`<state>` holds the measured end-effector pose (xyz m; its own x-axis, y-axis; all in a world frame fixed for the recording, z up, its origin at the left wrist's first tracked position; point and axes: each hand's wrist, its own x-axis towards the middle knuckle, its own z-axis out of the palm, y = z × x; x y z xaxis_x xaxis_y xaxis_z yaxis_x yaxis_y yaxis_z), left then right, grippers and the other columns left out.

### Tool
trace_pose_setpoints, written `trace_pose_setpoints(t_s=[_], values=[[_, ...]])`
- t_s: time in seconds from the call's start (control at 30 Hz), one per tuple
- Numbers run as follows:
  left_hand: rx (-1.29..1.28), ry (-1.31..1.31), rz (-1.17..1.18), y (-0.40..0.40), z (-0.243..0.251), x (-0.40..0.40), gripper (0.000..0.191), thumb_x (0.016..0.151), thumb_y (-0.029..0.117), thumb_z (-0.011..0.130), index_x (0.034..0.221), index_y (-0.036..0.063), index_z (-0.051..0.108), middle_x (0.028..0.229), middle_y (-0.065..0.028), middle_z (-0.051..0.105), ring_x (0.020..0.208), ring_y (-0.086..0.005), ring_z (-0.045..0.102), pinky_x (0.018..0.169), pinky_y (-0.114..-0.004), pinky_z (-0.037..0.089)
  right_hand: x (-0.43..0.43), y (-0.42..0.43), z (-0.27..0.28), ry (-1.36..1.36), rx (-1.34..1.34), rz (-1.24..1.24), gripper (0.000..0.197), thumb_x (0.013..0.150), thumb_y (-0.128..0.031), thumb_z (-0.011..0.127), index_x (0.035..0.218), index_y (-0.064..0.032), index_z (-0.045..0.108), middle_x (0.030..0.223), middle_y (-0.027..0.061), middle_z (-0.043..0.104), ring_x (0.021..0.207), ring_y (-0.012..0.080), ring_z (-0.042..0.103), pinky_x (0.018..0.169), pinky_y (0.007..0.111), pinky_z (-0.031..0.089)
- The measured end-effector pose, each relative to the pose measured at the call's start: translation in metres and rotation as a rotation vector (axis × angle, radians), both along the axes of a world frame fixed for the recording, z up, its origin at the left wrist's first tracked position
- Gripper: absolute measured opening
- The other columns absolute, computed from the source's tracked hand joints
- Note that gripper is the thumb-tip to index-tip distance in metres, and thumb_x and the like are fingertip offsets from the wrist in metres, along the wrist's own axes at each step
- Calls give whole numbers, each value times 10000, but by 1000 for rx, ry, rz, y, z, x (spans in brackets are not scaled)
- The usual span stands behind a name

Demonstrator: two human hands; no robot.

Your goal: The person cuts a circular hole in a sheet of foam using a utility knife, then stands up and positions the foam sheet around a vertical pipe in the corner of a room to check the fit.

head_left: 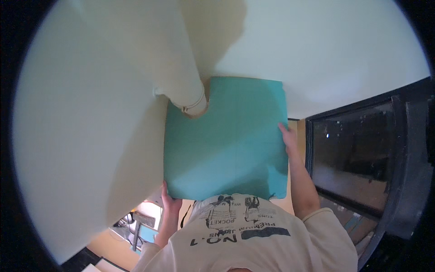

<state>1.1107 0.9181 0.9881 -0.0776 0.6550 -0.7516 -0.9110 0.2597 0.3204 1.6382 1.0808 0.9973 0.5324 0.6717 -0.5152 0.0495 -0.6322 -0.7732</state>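
A flat teal board (226, 142) spans the space before me, between two pale walls. Its far edge has a rounded notch, and a white pipe (185, 74) runs through that cut-out in the corner. My left hand (171, 200) grips the board's near left corner, thumb along the side edge and fingers hidden beneath. Farther out, my right hand (289, 137) holds the right edge, with its thumb on top. The board's near edge is close to my printed white shirt (244, 231).
Pale walls rise on the left (74, 136) and at the far side (316, 47). A dark-framed window (353, 146) is on the right. Behind my left arm, a cluttered desk (136, 224) shows below. A small pipe clamp (184, 109) circles the pipe near the notch.
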Motion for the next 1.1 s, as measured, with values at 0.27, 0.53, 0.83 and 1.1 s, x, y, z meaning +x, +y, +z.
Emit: trace_pose_setpoints(t_s=[0.27, 0.53, 0.83, 1.1], values=[[36, 114, -105, 6, 11, 11, 474, 1027, 379, 519, 1380, 63, 522, 1372, -93, 580, 1251, -284, 550, 1084, -460, 426, 4, -1, -17, 43, 52, -6, 493, 893, -394, 734, 1124, 41, 707, 991, 128, 738, 880, 208, 691, 793, 349, 531], [-108, 104, -35, 12, 18, 16, 504, 987, 397, 588, 1362, 63, 545, 1362, -115, 590, 1249, -308, 546, 1078, -487, 432, 8, -2, -7, 36, 64, 46, 518, 896, -429, 713, 1124, 36, 703, 995, 146, 738, 907, 234, 693, 822, 362, 525], [-204, 142, -112, 12, 15, -4, 517, 959, 384, 639, 1363, 75, 544, 1351, -76, 596, 1246, -269, 551, 1074, -450, 439, 41, 82, -38, 15, 117, 63, 504, 914, -417, 691, 1101, 51, 692, 997, 183, 729, 921, 257, 694, 823, 382, 523], [-185, 170, -151, 14, 10, -2, 507, 960, 366, 653, 1360, 72, 548, 1346, -78, 603, 1237, -266, 561, 1085, -459, 439, 42, 87, -54, -79, 165, 64, 510, 924, -434, 677, 1049, 59, 699, 955, 214, 730, 876, 297, 711, 792, 405, 531]])
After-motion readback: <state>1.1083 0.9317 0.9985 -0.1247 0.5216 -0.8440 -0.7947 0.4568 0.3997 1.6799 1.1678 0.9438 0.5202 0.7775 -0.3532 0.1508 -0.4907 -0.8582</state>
